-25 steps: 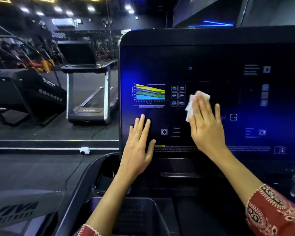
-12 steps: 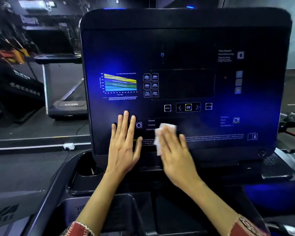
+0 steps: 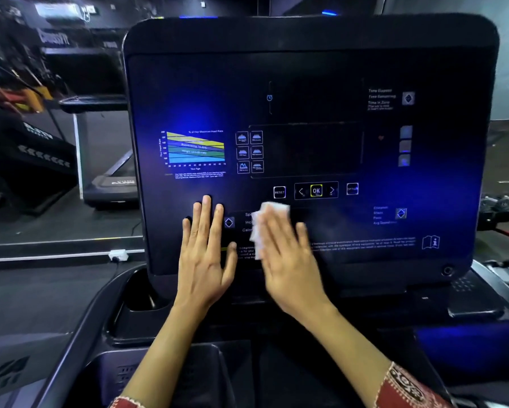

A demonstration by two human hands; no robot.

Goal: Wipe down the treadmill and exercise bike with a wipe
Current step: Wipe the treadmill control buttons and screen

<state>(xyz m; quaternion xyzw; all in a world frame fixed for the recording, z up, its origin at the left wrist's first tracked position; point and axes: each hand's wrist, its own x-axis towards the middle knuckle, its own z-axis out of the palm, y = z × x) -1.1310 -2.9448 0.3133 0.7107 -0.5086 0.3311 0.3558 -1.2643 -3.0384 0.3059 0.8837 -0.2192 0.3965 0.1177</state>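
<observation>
Our right hand pressed the wipe flat with straight fingers; most of the console lay toward two o'clock, left hand splayed at nine.

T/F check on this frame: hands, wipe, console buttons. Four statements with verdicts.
1. The right hand presses the white wipe flat against the console. True.
2. The left hand holds the wipe. False: it lies flat and bare on the console, to the left of the wipe.
3. The wipe covers the OK button. False: the button is in plain view, above and to the right of the wipe.
4. The coloured heart-rate chart sits on the left part of the console, above the left hand. True.
</observation>
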